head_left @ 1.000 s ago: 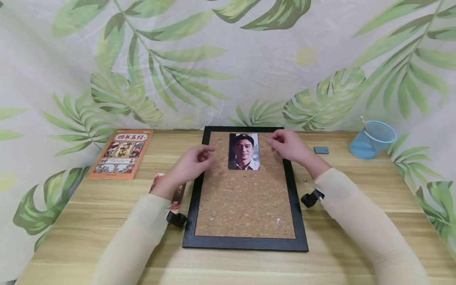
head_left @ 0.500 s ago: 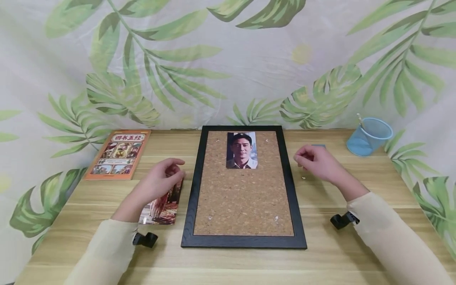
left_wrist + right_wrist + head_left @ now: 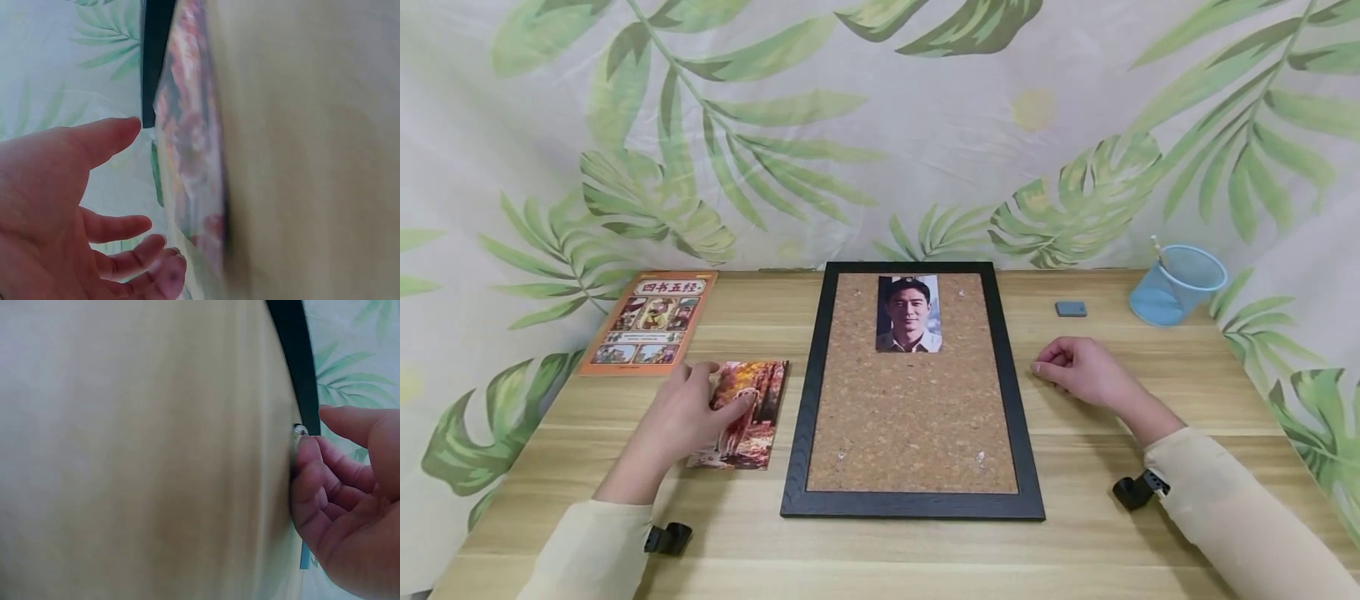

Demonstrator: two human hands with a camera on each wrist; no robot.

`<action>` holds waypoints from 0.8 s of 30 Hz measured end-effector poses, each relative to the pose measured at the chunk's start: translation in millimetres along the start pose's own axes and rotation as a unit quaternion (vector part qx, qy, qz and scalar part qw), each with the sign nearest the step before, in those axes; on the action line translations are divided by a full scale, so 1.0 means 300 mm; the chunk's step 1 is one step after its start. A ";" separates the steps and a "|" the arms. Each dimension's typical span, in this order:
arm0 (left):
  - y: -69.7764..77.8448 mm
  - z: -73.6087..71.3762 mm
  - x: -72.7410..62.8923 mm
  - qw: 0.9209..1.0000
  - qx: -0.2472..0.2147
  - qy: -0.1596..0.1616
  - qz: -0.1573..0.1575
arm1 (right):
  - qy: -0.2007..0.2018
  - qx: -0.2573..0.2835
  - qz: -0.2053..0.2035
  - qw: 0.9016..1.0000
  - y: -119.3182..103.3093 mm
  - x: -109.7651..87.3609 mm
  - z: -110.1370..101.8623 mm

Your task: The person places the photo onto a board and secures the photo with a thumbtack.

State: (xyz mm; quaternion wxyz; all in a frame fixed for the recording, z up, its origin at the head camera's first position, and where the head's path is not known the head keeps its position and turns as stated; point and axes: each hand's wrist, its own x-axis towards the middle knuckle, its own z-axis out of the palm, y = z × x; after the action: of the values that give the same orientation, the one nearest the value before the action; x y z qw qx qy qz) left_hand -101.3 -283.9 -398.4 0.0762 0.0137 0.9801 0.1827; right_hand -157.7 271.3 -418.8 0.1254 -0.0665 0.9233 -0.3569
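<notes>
My left hand [image 3: 679, 421] hovers over a loose photo [image 3: 767, 408] of a tan animal among autumn leaves, left of the corkboard. In the left wrist view a gap shows between its thumb and fingers, and the photo [image 3: 194, 150] lies beyond them. My right hand [image 3: 1088, 377] rests by the table just right of the board, fingers curled, thumb apart. At its fingertips in the right wrist view is a small silver tack [image 3: 300, 429]. A portrait photo [image 3: 910, 321] is at the top middle of the black-framed corkboard [image 3: 917, 425].
An orange book [image 3: 651, 325] lies at the back left. Toward the back right are a small blue-grey block [image 3: 1071, 309] and a blue mesh pen cup [image 3: 1176, 292] holding a stick. Small shiny spots [image 3: 981, 457] show near the board's corners.
Both hands have withdrawn from beside the portrait to opposite sides of the board. The left has come down over the loose photo; the right has lowered to the tack on the table.
</notes>
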 end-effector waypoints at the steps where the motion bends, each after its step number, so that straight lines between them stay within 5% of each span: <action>1: -0.007 0.005 -0.003 1.000 0.008 -0.005 -0.002 | -0.001 -0.002 0.001 1.000 0.005 0.000 0.005; 8: -0.025 0.025 -0.010 0.999 0.023 -0.029 -0.017 | 0.006 -0.029 -0.006 1.000 -0.004 0.003 0.015; 24: -0.061 0.009 -0.005 0.997 -0.074 -0.020 -0.021 | 0.016 -0.054 -0.026 0.998 -0.008 0.007 0.024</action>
State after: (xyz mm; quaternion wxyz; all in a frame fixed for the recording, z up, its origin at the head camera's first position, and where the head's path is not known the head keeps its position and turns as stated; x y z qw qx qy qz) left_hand -99.5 -300.1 -407.2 0.1000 -0.0089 0.9623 0.2529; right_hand -157.8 264.4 -422.9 0.0979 -0.0917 0.9411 -0.3104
